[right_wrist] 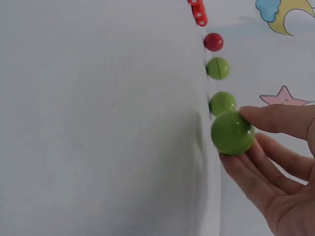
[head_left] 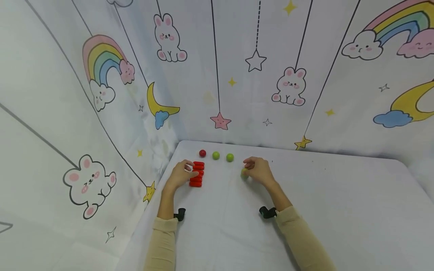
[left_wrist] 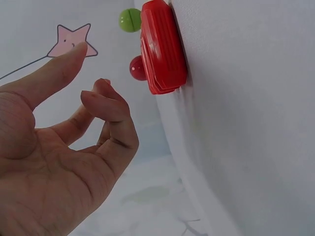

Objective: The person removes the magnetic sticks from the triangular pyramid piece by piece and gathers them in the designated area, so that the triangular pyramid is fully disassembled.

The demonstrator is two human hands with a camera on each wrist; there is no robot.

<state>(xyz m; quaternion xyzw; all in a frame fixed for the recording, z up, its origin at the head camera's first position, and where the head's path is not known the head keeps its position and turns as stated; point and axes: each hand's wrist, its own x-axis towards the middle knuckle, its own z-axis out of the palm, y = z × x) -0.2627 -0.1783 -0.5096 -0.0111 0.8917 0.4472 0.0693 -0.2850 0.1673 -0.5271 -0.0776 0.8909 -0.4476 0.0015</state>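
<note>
My right hand (head_left: 259,170) pinches a shiny green ball (right_wrist: 232,132) between thumb and fingertips, over the right side of the table's middle. My left hand (head_left: 179,175) holds nothing; its fingers are loosely bent, with a gap between thumb and fingertips in the left wrist view. Just beside it lie several short red plastic bars (head_left: 196,184), lined up one behind another, partly covered by the fingers in the head view. From the left wrist, these red bars (left_wrist: 163,46) overlap as one ridged block on the white surface.
Behind the bars, a red ball (head_left: 202,153) and two green balls, a left one (head_left: 216,155) and a right one (head_left: 229,157), sit in a row near the back edge. A white cloth (head_left: 339,210) covers the table. Printed curtains (head_left: 237,98) hang along its back and left.
</note>
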